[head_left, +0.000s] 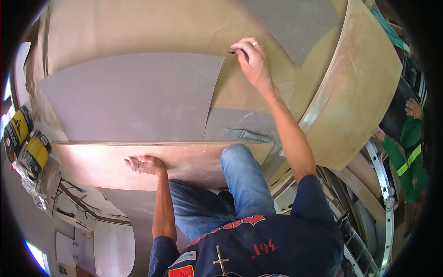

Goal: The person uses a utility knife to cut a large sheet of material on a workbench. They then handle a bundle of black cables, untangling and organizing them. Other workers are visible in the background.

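My right hand (253, 62) is raised to the upper middle, closed on a small dark object (232, 52) near the corner of a curved grey sheet (134, 92) that lies on brown sheeting (110, 27). My left hand (144, 164) rests on a pale plywood strip (92, 159) across my lap, fingers apart and slightly bent. A grey utility knife (247, 135) lies just above my right knee, on another grey sheet (235, 117).
Two black-and-yellow cans (34, 157) stand at the left. Another grey sheet (300, 27) lies at the top. A curved pale panel (355, 106) is at the right, beside a co-worker's hands (412, 108) and green sleeves. Metal rails (383, 180) and board pieces fill the lower right.
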{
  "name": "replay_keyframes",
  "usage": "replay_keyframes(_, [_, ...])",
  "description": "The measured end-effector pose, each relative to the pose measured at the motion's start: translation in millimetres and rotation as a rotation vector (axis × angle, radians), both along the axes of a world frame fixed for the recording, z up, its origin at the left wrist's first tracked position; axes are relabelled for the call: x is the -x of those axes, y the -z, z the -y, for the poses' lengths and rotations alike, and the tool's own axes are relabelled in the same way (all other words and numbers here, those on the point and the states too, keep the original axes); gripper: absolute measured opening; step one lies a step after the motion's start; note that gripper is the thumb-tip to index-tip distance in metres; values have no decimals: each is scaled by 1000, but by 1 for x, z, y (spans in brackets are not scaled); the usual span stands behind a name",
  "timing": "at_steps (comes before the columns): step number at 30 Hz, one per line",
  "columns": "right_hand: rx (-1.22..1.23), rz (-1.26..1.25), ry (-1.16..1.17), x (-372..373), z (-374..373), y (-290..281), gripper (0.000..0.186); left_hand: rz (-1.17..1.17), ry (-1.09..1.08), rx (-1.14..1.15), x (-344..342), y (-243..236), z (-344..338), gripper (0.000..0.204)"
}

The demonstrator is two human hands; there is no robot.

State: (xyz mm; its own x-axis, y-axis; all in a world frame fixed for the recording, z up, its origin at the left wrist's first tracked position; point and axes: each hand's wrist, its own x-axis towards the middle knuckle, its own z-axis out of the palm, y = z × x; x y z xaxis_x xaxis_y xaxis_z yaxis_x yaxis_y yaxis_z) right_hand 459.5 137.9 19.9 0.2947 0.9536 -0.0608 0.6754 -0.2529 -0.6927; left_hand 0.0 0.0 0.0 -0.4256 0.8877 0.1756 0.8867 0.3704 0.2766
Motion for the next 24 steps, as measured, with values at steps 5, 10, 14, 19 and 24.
replay_keyframes(5, [-100,271,-37,2,23,0,21,-8,21,35,-13,3,-2,63])
replay_keyframes(10, [-84,265,-20,6,22,4,24,-35,24,49,-4,5,-3,64])
replay_keyframes(14, [-100,279,5,15,19,5,26,-38,11,54,-4,2,-2,64])
replay_keyframes(19, [-86,182,53,8,26,6,27,-50,-2,75,-1,2,0,65])
replay_keyframes(24, [-47,196,99,15,19,1,20,-54,14,59,-3,-1,-3,66])
